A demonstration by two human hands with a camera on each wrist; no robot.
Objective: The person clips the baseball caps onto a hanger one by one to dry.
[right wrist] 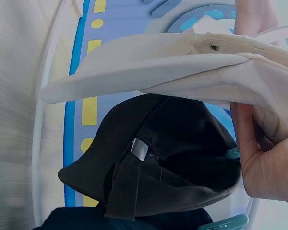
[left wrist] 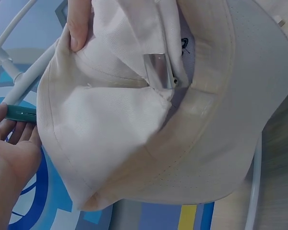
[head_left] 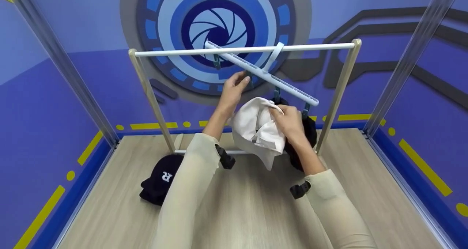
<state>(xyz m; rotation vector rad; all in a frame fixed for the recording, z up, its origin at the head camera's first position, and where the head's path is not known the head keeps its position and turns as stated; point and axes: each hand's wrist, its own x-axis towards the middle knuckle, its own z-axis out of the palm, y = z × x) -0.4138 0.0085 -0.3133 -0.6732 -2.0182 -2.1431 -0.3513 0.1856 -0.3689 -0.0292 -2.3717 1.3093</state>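
Nearest, well in front of the hanger (head_left: 261, 72): bare tabletop (head_left: 252, 219), crossed by two pale sleeves (head_left: 186, 194), with open room between them. Below the hanger and to its left: black cap with a white R (head_left: 157, 181) on the tabletop, partly hidden by the left sleeve.

Below the hanger and just in front of it, lifted clear of the tabletop: white cap (head_left: 244, 123), gripped at the rim by the right hand (head_left: 289, 123), thumb and fingers closed on the fabric. Hollow of the crown turned up to view; inside, folded cloth and a metal buckle (left wrist: 158, 72). Brim pointing down, away from the hanger.

At the hanger, left of its hook: left hand (head_left: 232, 91), pinching a green clip (left wrist: 21, 113) between thumb and fingers. Cannot tell whether clip and white cap touch.

Under the hanger's right half, near the white cap: dark cap (right wrist: 187, 139) with its hollow facing the right wrist camera, a strap with a buckle across the opening. Just beside it, toward the hanger's right end: second dark thing (right wrist: 81, 220), mostly hidden.

Above the hanger's bar: white rod (head_left: 161, 53), bearing the hook. Wider open room left of the hanger, up to the left upright (head_left: 150, 99); narrower toward the right upright (head_left: 336, 99). Farthest, behind the hanger: blue-and-violet wall (head_left: 98, 73).
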